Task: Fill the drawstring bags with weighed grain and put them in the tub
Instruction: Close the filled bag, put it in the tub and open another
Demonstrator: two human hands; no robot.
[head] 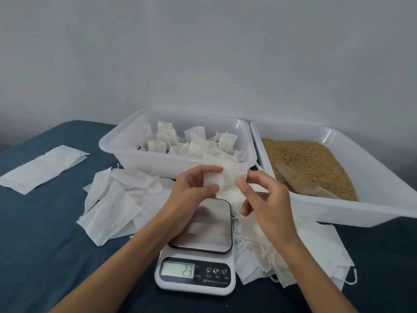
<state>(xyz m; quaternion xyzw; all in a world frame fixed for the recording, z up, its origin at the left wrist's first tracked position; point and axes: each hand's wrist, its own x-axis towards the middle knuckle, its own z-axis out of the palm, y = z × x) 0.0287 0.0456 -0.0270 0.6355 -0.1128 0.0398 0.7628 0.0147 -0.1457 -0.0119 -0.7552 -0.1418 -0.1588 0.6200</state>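
Bag (225,177) (empty, white) hangs above the scale (198,251), pinched between left grip (194,188) and right grip (261,195).

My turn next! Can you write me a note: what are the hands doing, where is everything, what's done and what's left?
Left hand and right hand both pinch one empty bag above the scale.
Filled bags sit in the left tub.
Grain and scoop are in the right tub.
Empty bags lie on the table.
Left: open this bag, weigh grain, fill, close, put it in the tub, then repeat.
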